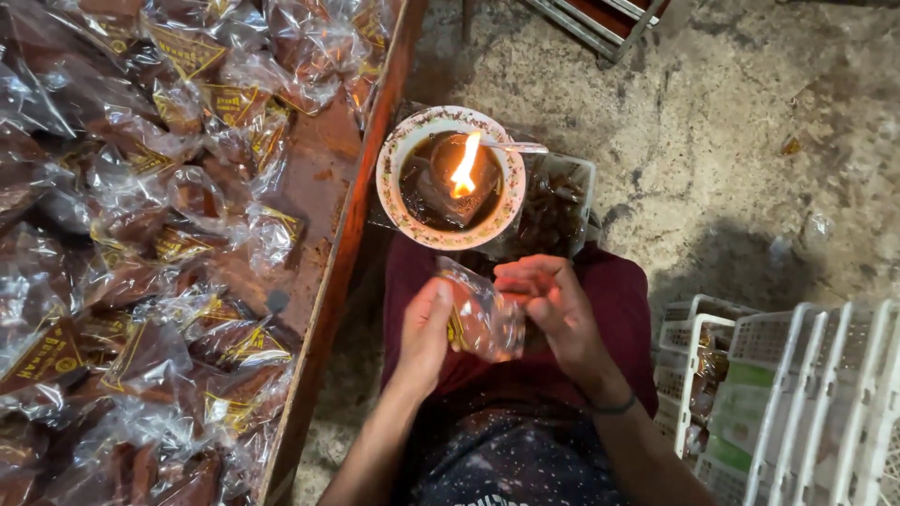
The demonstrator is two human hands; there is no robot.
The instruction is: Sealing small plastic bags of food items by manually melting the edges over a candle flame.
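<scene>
Hands meet over the person's lap: the left hand (427,328) and the right hand (553,305) both close their fingers on a small clear plastic packet (483,319) with brown contents, the left gripping its near edge, the right pinching its far edge. Just beyond the packet, a patterned bowl (392,159) holds dark liquid and a burning flame (465,167), with a spoon (516,147) resting on its rim. To the left, a wooden tray (342,253) is heaped with sealed brown packets (141,234). White plastic crates (797,394) stand at the right on the concrete floor (731,141).
</scene>
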